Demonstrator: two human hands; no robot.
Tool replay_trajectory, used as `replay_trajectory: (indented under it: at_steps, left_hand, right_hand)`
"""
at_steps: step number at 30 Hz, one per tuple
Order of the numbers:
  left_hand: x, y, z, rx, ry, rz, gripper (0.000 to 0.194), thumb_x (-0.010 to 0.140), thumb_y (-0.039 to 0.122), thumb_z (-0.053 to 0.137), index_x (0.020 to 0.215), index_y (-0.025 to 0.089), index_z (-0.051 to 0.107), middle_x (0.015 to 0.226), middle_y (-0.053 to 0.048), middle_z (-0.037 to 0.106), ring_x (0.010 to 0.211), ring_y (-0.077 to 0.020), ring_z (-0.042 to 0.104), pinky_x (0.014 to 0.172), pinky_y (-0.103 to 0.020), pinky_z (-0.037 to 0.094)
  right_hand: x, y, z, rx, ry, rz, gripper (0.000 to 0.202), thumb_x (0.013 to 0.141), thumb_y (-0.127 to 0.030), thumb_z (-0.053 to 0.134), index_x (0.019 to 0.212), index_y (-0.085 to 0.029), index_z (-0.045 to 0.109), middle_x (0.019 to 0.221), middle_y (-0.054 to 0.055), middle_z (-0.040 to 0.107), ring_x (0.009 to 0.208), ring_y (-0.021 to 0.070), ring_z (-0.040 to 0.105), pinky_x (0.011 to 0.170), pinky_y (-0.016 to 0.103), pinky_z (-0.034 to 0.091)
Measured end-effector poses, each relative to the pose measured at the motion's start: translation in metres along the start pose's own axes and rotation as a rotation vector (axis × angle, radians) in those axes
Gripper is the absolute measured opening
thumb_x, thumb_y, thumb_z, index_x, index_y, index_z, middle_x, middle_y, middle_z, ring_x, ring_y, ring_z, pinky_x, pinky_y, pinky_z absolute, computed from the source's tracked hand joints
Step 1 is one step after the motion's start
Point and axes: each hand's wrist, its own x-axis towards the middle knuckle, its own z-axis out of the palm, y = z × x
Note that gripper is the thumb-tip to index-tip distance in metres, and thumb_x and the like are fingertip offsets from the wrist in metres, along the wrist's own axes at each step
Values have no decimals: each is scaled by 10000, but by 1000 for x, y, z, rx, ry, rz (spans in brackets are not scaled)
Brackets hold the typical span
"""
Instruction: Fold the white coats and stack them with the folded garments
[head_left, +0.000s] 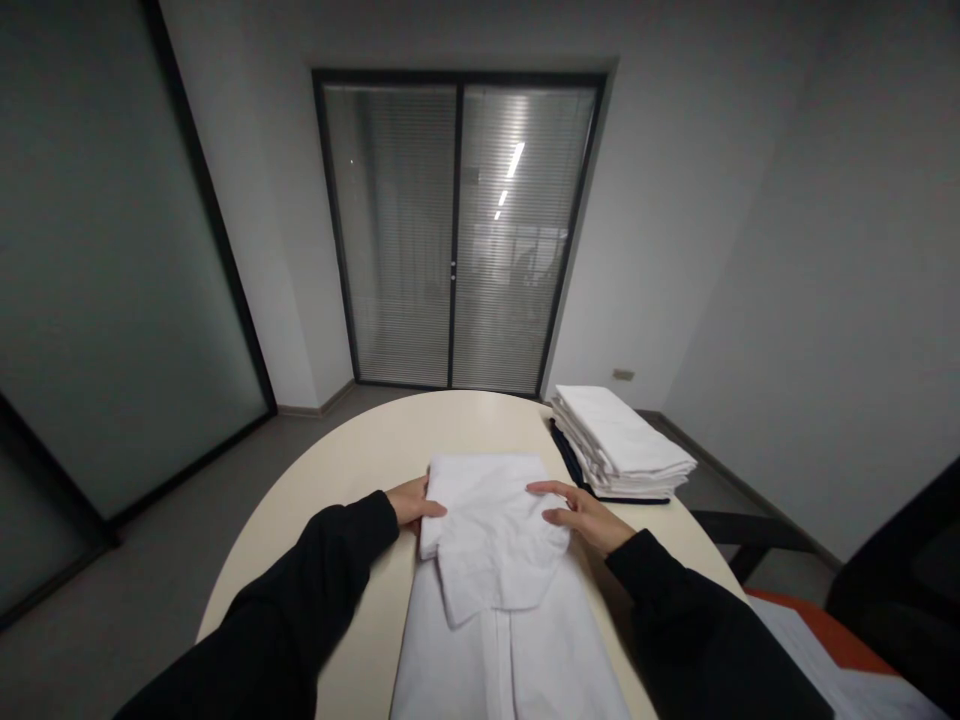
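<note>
Black sleeves [262, 620] reach in from seven and five o'clock, and between them, at six, the lower body of a white shirt [450, 650] runs out past the bottom of the view, its buttoned or seamed strip [499, 660] near the middle. Taking the folded upper part of the shirt as the centre of the dial, the left hand [412, 503] is at nine o'clock, closed on the side edge: its thumb lies on top of the cloth while the other fingers go behind or under the layers, mostly hidden. The right hand [592, 515] is at three, partly open, with index finger and thumb parted and both touching the rumpled cloth; whether its remaining fingers grip anything cannot be told. A loose, creased flap of the shirt hangs toward six, lying over the flat lower body. All of this rests on a round cream table [337, 470]. At about two o'clock, near the table's edge, sits a stack of folded white cloth [622, 430] on a dark folded piece [570, 460]. Beyond the table at twelve are glazed panels with blinds [450, 250]. Toward four stands a black chair [900, 580], with white cloth [802, 640] over an orange surface [862, 640].
</note>
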Motion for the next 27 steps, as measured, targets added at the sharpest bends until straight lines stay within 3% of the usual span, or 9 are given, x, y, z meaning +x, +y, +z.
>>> replay_trajectory:
  at_steps: [2, 4, 8, 11, 14, 16, 20, 24, 27]
  left_hand:
    - [-2, -1, 2, 16, -16, -42, 853, 441, 320, 885, 1188, 150, 510, 990, -114, 692, 810, -261, 674, 639, -323, 537]
    - [0, -3, 3, 31, 42, -65, 866, 442, 370, 887, 1179, 138, 494, 1017, -139, 684, 776, -262, 675, 587, -318, 527]
    - [10, -6, 3, 98, 384, -19, 607, 580, 429, 813, 1025, 106, 555, 999, -160, 691, 825, -265, 676, 675, -330, 528]
    - [16, -7, 2, 130, 485, 45, 421, 650, 416, 755, 898, 120, 590, 870, -112, 712, 838, -259, 672, 742, -328, 512]
    - [18, -6, 2, 126, 492, 67, 317, 687, 402, 711, 816, 133, 606, 785, -77, 707, 829, -254, 662, 749, -327, 497]
    - [18, -4, 4, 101, 482, 74, 272, 695, 379, 697, 789, 137, 617, 756, -61, 700, 811, -239, 657, 735, -310, 493]
    - [18, -3, 8, 19, 440, 38, 226, 675, 350, 697, 729, 150, 607, 619, -16, 648, 648, -193, 631, 614, -273, 485]
    - [18, -4, 6, -69, 397, -23, 256, 683, 393, 667, 647, 166, 554, 467, 24, 531, 466, -156, 543, 472, -252, 429]
    - [19, -4, 3, -134, 341, -41, 306, 703, 446, 645, 631, 167, 542, 450, 20, 510, 437, -146, 519, 459, -249, 422]
  right_hand:
    - [-2, 0, -1, -4, -28, 13, 474, 682, -297, 673, 1146, -204, 642, 1088, 46, 670, 946, 220, 613, 837, 337, 477]
    - [-3, 0, 0, -17, -62, 23, 496, 667, -298, 687, 1152, -202, 641, 1082, 52, 674, 942, 233, 619, 837, 355, 484]
    - [-5, -1, 3, -54, -119, 3, 552, 649, -300, 717, 1184, -195, 633, 1166, 73, 650, 1049, 267, 596, 925, 401, 456]
    - [-5, -2, 5, -68, -103, -27, 680, 643, -316, 746, 1287, -199, 561, 1279, 98, 590, 1142, 276, 554, 991, 414, 418]
    - [-5, 1, 5, -59, -74, -36, 875, 630, -328, 778, 1413, -207, 405, 1361, 110, 520, 1186, 260, 528, 1024, 404, 399]
    - [-3, 6, 6, -43, -19, -22, 896, 656, -369, 766, 1436, -212, 355, 1343, 110, 533, 1158, 249, 547, 1006, 400, 416]
    - [4, 12, 8, -29, 103, 11, 636, 699, -471, 706, 1243, -184, 547, 1114, 89, 656, 924, 222, 629, 838, 365, 495]
    - [1, 7, 3, 29, -26, 103, 498, 667, -478, 712, 1043, -168, 610, 789, 26, 673, 649, 167, 614, 636, 290, 481]
    - [-7, 0, -2, 63, -131, 124, 480, 640, -420, 741, 1039, -192, 601, 787, 5, 663, 650, 154, 610, 625, 265, 473]
